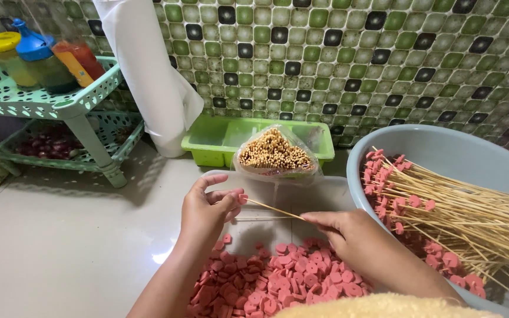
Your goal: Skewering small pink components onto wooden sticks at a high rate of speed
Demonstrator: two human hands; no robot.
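Pink slices (278,285) lay in a big heap on a pale tray (331,194), right under both hands. The left hand (207,209) had its fingers pinched shut on one slice (243,198) at the tip of a thin wooden stick (275,209). The right hand (351,232) was closed on the other end of that stick, so the stick ran between the two hands, just above the heap.

Behind the hands sat a clear bag (275,154) full of sticks, with their round ends showing. It had a rounded, pointy-top shape and leaned on the tray's far edge. Behind the bag was a bright green box (219,141), long and low. A white roll (148,70) stood tall just left of the box, against the tiled wall (349,59) of green, black and pale squares.

On the right was a big grey bowl (443,147). It held lots of sticks (472,218) that already had pink slices on their ends, piled with the pink ends to the left. The right arm crossed in front of the bowl's near rim.

Far left stood a mint green rack (60,103). On its top shelf were a jar with a yellow lid (4,50), a bottle with a blue cap (33,50) and a red packet (83,59). The lower shelf held small dark red things, too blurry to tell.
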